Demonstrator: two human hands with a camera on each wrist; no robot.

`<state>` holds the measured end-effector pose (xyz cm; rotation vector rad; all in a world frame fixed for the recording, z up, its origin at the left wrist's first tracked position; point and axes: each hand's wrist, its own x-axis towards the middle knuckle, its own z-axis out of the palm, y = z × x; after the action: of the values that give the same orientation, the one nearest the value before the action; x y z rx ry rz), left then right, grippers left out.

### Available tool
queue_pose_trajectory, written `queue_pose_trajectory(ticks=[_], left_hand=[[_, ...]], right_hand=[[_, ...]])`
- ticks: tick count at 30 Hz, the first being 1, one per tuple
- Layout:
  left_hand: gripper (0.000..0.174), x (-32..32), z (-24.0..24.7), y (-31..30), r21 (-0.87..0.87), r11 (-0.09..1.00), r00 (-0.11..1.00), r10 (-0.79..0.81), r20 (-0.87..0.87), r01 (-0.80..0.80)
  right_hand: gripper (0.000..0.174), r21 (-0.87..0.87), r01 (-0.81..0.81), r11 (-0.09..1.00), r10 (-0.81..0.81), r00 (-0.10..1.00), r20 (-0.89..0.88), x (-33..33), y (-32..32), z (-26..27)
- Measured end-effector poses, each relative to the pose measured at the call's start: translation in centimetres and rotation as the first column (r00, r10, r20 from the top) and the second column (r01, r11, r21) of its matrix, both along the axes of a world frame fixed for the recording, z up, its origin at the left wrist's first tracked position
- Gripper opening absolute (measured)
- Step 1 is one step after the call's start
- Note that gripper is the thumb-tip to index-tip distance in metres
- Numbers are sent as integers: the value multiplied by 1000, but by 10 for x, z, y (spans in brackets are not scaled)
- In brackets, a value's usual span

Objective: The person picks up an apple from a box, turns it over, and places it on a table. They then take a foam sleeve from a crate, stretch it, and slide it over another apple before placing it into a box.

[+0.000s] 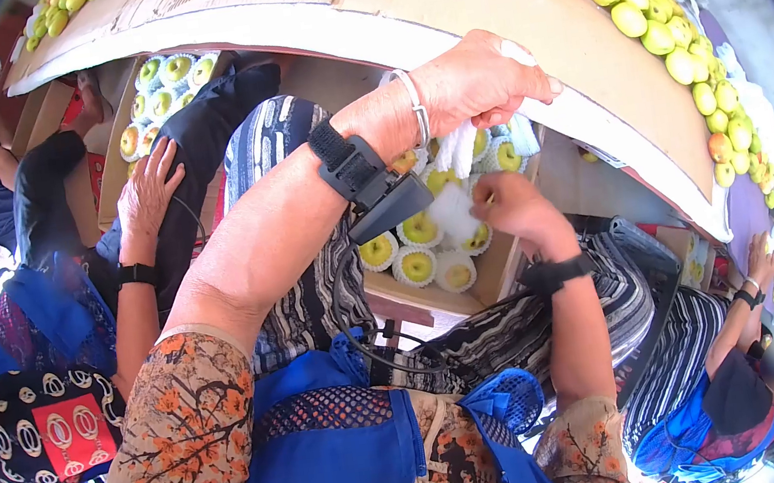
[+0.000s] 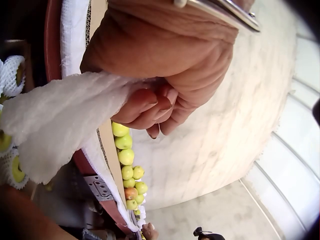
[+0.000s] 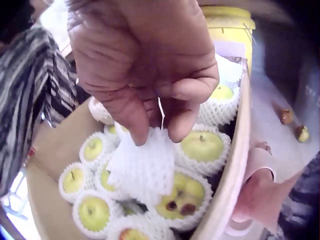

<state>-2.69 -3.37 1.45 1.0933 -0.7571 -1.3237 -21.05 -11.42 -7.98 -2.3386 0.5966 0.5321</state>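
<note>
My left hand (image 1: 483, 77), with a bracelet at the wrist, is at the edge of the cardboard-covered table. In the left wrist view its curled fingers grip a bunch of white foam net sleeves (image 2: 65, 120) that hangs down past the edge. Lower down, my right hand (image 1: 518, 210) is over a cardboard box (image 3: 50, 160) of yellow-green apples in foam nets. Thumb and fingers of that hand pinch a white foam net (image 3: 142, 162), seen in the right wrist view. Beneath it sits an apple with dark brown spots (image 3: 192, 187), and a netted apple (image 3: 202, 146) lies beside it.
Loose apples (image 1: 662, 29) line the far right of the cardboard tabletop (image 1: 416, 13). Another box of netted apples (image 1: 162, 103) stands at the left, beside a seated person's hand (image 1: 145, 200). A yellow bucket (image 3: 232, 25) stands behind my box. Another person (image 1: 722, 412) sits at the right.
</note>
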Motion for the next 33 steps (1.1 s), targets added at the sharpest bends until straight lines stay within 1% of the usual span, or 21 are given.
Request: queue_pose_trajectory(ticks=[1,2,3,6,7,10,11,14,15,17,18,19,22,23,26,29,32,33], left_hand=[[19,2,0,1,-9,1000,1000,-1,11,1],[19,2,0,3,-12,1000,1000,22,11,-22],[20,4,3,4,-16,999,999,42,11,-42],[23,5,8,7,-14,994,992,110,64,-109],[24,5,10,7,-14,991,987,133,90,-133],[24,1,16,9,-61,964,943,267,200,-260],[25,3,10,7,-98,950,920,311,239,-296],[27,2,10,6,-105,915,801,394,451,-391],[31,4,8,5,-121,935,818,350,457,-332],[30,-3,5,4,-105,950,839,308,449,-293],[30,-6,7,5,-95,957,849,287,444,-274],[26,-5,-2,1,-93,968,864,250,437,-233],[23,-9,-10,-1,-206,956,788,290,543,-210],[21,-10,-9,-2,-166,963,824,268,499,-213],[20,-15,-8,-2,-221,943,812,326,484,-248],[19,-19,-12,-5,-343,887,635,461,619,-310],[18,-23,-10,-5,-427,828,442,556,703,-362],[17,-24,-9,-4,-428,828,418,555,720,-363]], right_hand=[[17,103,124,987,-134,987,90,-1,-3,8],[18,214,235,948,-272,948,166,-2,-6,15],[19,330,330,885,-412,883,223,-3,-8,24],[20,585,441,681,-661,714,231,-6,-8,61],[20,608,445,657,-693,675,255,-9,-7,63],[19,627,452,635,-736,600,313,-17,-10,68],[14,674,416,610,-757,556,343,-20,-13,67],[11,683,407,607,-790,407,459,-19,-7,82],[10,667,402,627,-776,391,495,-20,-9,82],[9,660,391,642,-767,354,536,-20,-11,80],[9,657,385,648,-762,337,553,-20,-10,80],[9,635,384,670,-742,344,575,-20,-9,80],[9,613,398,682,-731,364,577,-18,-7,79],[10,618,391,682,-731,364,577,-18,-6,79],[11,621,390,680,-733,350,583,-18,-5,76],[13,641,382,666,-746,314,588,-15,-2,75],[14,659,376,652,-758,300,579,-12,-1,71],[14,661,375,650,-760,298,578,-11,-1,71]])
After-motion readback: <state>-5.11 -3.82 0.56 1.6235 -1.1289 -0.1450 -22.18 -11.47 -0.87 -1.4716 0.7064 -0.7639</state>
